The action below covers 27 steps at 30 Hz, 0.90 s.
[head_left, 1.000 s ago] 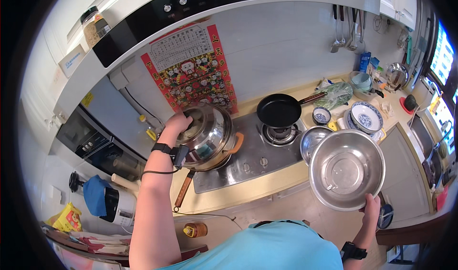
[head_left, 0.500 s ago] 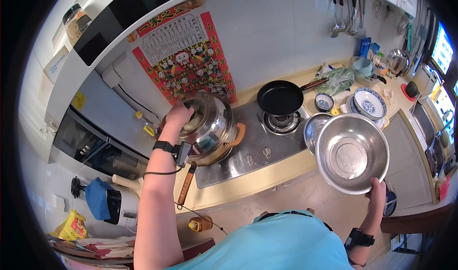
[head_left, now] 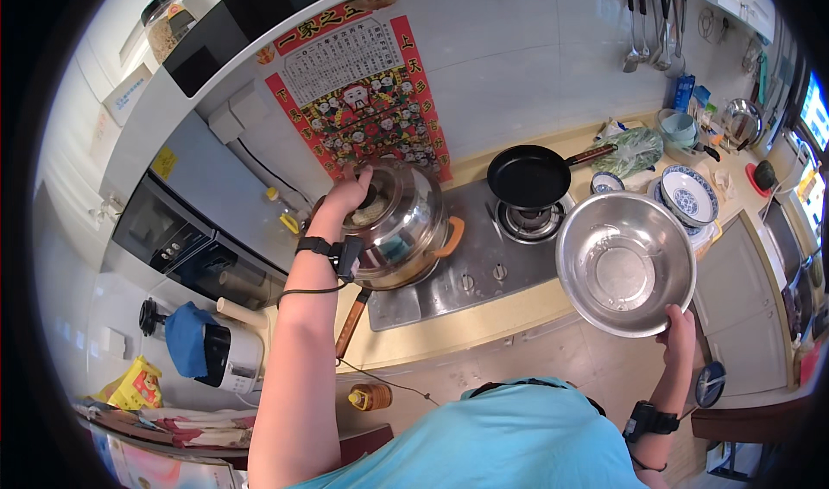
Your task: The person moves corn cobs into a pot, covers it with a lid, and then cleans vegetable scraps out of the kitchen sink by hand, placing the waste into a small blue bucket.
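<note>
At the left of the stove sits a large steel pot [head_left: 419, 269] with an orange-brown side handle [head_left: 451, 237]. Its domed lid [head_left: 414, 200] has a dark knob, and my left hand [head_left: 348, 193] is closed around that knob. Whether the lid is raised from the pot cannot be made out. My right hand [head_left: 679, 327] grips the near rim of a wide stainless steel basin [head_left: 577, 273], held tilted in front of the counter. The basin's inside faces me, with shiny wet-looking spots at its bottom. The right fingertips are partly hidden behind the rim.
A black frying pan [head_left: 528, 176] stands on the right burner. Blue-and-white bowls [head_left: 688, 197] and a bag of greens [head_left: 637, 150] lie right of it. A wooden handle [head_left: 352, 323] juts over the counter's front edge. An oil bottle [head_left: 370, 396] stands below.
The basin has moved left and now hides the second steel bowl seen behind it before. My left hand stays on the lid knob. The whole view has shifted slightly.
</note>
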Available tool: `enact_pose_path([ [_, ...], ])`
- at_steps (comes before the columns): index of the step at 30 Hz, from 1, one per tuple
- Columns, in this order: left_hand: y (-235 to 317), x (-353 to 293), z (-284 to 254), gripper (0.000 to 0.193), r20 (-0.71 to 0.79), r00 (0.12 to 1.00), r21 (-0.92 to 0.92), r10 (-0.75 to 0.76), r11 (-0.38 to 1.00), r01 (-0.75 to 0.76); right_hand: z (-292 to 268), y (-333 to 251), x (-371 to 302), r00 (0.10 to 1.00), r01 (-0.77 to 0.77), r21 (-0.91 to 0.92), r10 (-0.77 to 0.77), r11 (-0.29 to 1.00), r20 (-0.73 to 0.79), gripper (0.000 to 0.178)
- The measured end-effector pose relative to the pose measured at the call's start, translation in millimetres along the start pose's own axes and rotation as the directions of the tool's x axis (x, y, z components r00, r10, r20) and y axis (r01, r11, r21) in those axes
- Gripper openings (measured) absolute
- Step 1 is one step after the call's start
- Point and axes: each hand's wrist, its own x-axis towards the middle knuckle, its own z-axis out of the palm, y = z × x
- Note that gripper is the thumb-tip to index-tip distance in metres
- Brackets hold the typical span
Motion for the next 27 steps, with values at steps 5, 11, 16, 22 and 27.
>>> enact_pose_path([
  [5, 30.9, -72.1, -43.5, 0.075, -0.463, 0.878, -0.084, -0.123, 0.992, 0.095, -16.9, 3.4, 7.3, 1.0, -0.007, -0.019, 0.006, 1.0, -0.024, 0.026],
  [11, -15.0, -224.7, -14.3, 0.03, -0.357, 0.93, -0.382, -0.085, 0.922, -0.062, -29.9, 21.7, 16.1, 0.997, -0.051, 0.002, 0.051, 0.999, -0.06, 0.031],
  [16, -3.1, -290.4, 108.7, 0.026, 0.183, 0.98, -0.325, -0.076, 0.937, 0.133, -31.6, 25.5, 23.4, 0.995, -0.07, 0.0, 0.069, 0.998, -0.071, 0.03],
  [22, 41.5, -226.2, 213.8, 0.029, 0.397, 0.918, -0.131, 0.015, 0.991, 0.04, -36.8, 16.0, 32.2, 0.999, -0.045, -0.026, 0.046, 0.999, 0.026, 0.029],
  [27, 66.8, -162.9, 253.5, 0.044, 0.441, 0.898, -0.002, 0.002, 1.0, -0.001, -38.2, 0.4, 20.9, 0.997, -0.08, 0.012, 0.08, 0.997, 0.017, 0.027],
])
